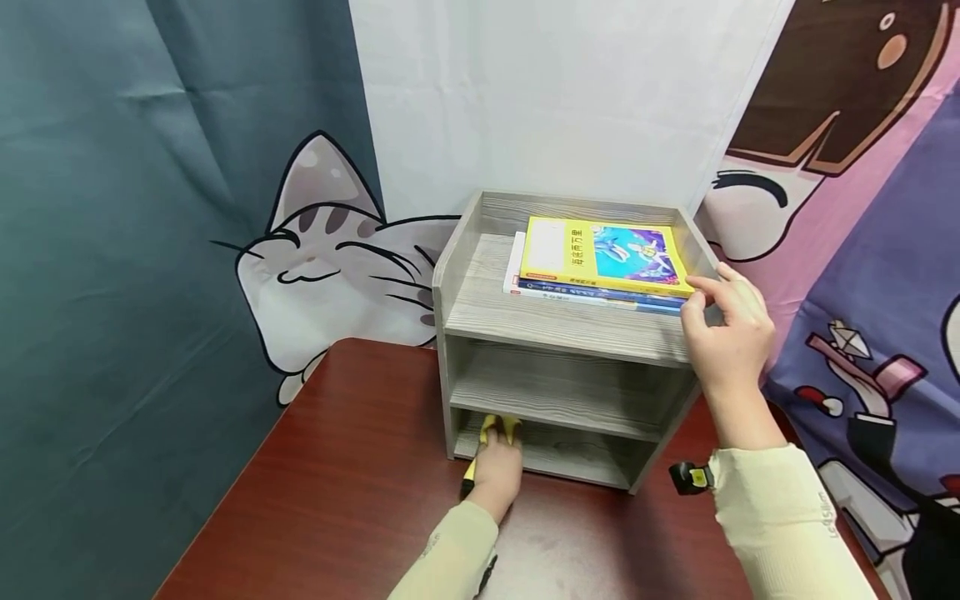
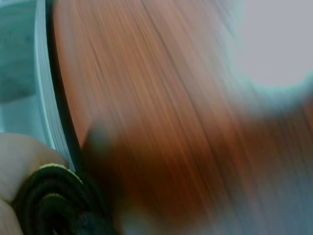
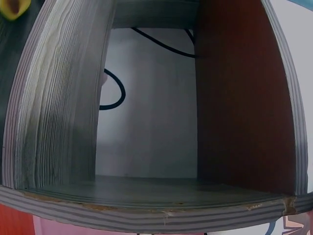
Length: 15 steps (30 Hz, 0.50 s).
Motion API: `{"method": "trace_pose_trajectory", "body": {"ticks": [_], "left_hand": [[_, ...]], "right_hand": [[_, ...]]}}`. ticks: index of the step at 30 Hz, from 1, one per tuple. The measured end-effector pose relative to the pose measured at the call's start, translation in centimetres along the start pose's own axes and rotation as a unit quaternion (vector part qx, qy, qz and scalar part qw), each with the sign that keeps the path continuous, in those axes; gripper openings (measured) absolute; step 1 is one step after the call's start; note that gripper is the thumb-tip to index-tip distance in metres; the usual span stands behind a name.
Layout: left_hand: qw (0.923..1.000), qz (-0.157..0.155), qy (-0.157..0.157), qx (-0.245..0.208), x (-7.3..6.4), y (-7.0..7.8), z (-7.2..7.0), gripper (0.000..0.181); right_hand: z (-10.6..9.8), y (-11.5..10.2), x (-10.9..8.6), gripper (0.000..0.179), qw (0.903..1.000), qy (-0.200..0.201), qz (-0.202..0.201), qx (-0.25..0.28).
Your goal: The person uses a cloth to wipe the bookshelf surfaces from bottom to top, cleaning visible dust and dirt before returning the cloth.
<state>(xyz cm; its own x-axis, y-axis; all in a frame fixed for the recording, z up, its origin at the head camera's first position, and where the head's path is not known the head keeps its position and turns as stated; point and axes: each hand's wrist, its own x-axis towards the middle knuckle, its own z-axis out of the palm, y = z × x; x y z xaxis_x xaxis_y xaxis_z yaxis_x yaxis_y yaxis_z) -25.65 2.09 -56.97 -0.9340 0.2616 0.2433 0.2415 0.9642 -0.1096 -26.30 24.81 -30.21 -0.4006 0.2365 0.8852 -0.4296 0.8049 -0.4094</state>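
Observation:
A grey wood-grain shelf unit (image 1: 566, 337) stands on a reddish-brown table. On its top board lies a stack of books, the uppermost a yellow book (image 1: 562, 250) with a blue-purple picture. My right hand (image 1: 731, 329) reaches over the unit's right side, thumb and index finger pinching the yellow book's front right corner. Low on the left, my left hand (image 1: 498, 471) grips a yellow-and-black cloth (image 1: 489, 427) at the bottom compartment. The left wrist view shows the cloth's dark folds (image 2: 58, 200) bunched beside the fingers. In the right wrist view my hand is out of sight.
The table (image 1: 360, 442) extends left and in front of the unit. A middle board (image 1: 555, 396) divides the lower compartments. Behind hangs a cloth backdrop (image 1: 570, 100) printed with cartoon figures. A dark cable (image 3: 120, 90) shows through the unit's open back.

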Motion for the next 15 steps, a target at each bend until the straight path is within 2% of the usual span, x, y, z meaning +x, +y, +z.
{"method": "trace_pose_trajectory", "body": {"ticks": [4, 7, 11, 15], "left_hand": [[0.9998, 0.019, -0.007, 0.002, 0.2, 1.4, -0.3, 0.033], [0.9995, 0.026, -0.004, 0.015, 0.4, 1.4, -0.4, 0.036], [0.9994, 0.03, -0.011, 0.016, 0.6, 0.3, -0.5, 0.044], [0.9998, -0.003, -0.018, 0.012, 0.9, -1.7, -0.2, 0.042]], "right_hand": [[0.0, 0.2, -0.1, 0.029, 0.9999, -0.004, -0.011, -0.009], [-0.2, 0.3, -0.1, 0.029, 0.9999, -0.002, -0.01, -0.012], [-0.3, 0.4, -0.1, 0.028, 0.9998, -0.007, -0.012, -0.013], [-0.3, 0.4, 0.0, 0.028, 0.9995, -0.017, -0.022, -0.018]]}}
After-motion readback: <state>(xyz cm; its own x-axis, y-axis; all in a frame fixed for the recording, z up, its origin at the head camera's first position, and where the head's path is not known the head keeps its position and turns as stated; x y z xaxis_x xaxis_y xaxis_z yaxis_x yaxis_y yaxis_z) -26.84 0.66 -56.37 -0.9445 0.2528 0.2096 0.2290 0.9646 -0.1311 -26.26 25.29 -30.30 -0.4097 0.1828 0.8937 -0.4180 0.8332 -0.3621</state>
